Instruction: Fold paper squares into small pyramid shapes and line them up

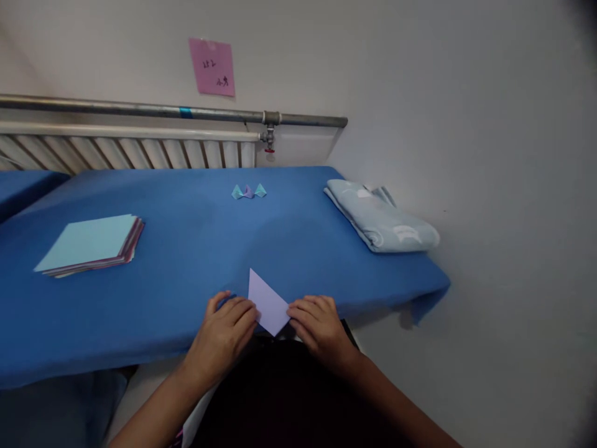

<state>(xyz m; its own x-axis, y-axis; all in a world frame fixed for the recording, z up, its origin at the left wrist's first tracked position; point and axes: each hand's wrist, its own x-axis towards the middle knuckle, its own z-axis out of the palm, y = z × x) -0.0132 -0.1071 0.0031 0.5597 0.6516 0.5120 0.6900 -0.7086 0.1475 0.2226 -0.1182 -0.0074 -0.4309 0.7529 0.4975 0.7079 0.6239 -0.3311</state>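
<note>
A folded sheet of lilac origami paper (269, 305) is held at the front edge of the blue-covered table (196, 249), one point facing away from me and another toward my body. My left hand (226, 330) grips its left side, fingers bent over the edge. On the opposite side, my right hand (321, 326) pinches the right corner between thumb and fingers. The thumbs are mostly hidden. Farther back lie small folded paper pieces in a row, two teal and one purple, shaped like a bow (249, 191).
A stack of coloured paper (91, 241), light blue on top, lies at the left. On the right is a folded pale blue blanket (382, 218) by the wall. Behind the table run a radiator (153, 152) and a metal pipe (140, 109), below a pink note (212, 66).
</note>
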